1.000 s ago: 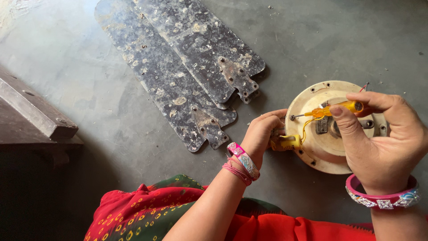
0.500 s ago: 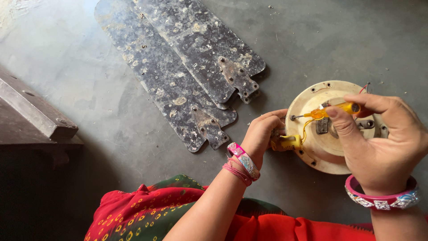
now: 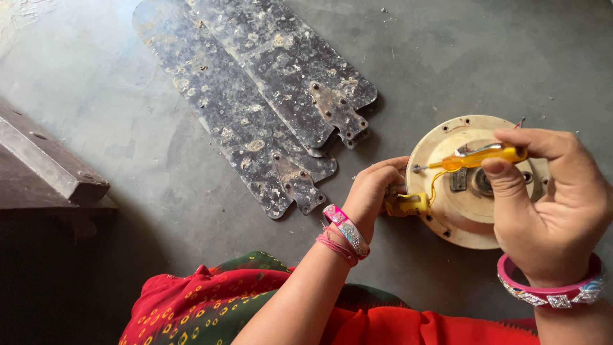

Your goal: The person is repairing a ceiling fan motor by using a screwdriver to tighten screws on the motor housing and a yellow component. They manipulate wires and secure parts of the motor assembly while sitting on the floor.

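Nearest the camera, red cloth with yellow dots (image 3: 211,306) covers the person's lap. Above it, the right hand (image 3: 552,204), a pink bangle (image 3: 549,291) at its wrist, is pinched with thumb and forefinger closed on a yellow-handled screwdriver (image 3: 476,158), the tool lying across the hand's upper left with its tip pointing left. Under that hand, on the grey floor (image 3: 447,57), sits a round cream fan motor housing (image 3: 447,217), a shallow dish whose middle holds a dark metal hub just left of the thumb. The left hand (image 3: 377,191) is curled against the housing's left rim, fingers closed on a small yellow part (image 3: 408,204) with a yellow wire. Farther off, up and left of that hand, two grimy dark fan blades (image 3: 255,96) lie overlapping; a wooden block (image 3: 45,166) sits far left.
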